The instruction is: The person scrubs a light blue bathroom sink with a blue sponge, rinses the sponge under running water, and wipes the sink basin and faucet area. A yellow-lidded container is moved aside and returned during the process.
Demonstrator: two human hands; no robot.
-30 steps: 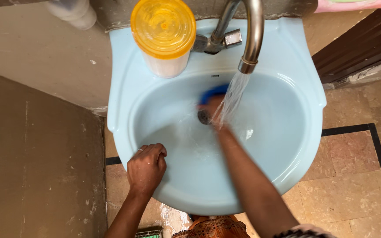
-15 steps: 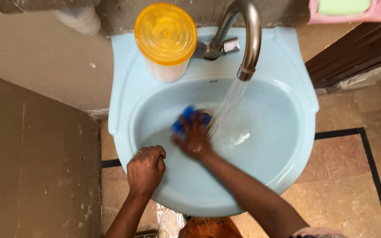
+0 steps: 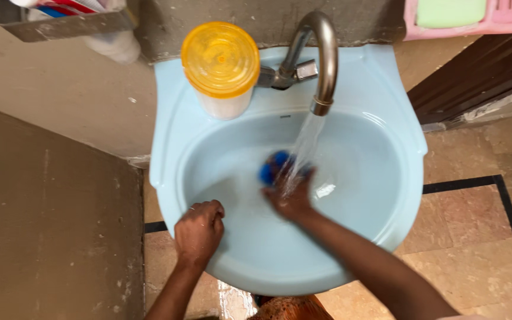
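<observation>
A light blue wash basin (image 3: 380, 213) hangs on the wall below me. My right hand (image 3: 291, 195) is down in the bowl, closed on a blue scrubber (image 3: 271, 166) that sits under the running stream from the curved metal tap (image 3: 326, 59). Water splashes over the fingers and the scrubber. My left hand (image 3: 200, 231) rests on the basin's front left rim with its fingers curled over the edge; a ring shows on one finger.
A white jar with a yellow lid (image 3: 220, 62) stands on the basin's back ledge beside the tap. A pink tray with a green soap bar (image 3: 451, 12) sits at the top right, a wall rack (image 3: 60, 18) at the top left. Tiled floor (image 3: 481, 237) lies to the right.
My right hand has swept the blue scrubber from the drain area out to the left and back under the water stream. The left hand has stayed on the rim.
</observation>
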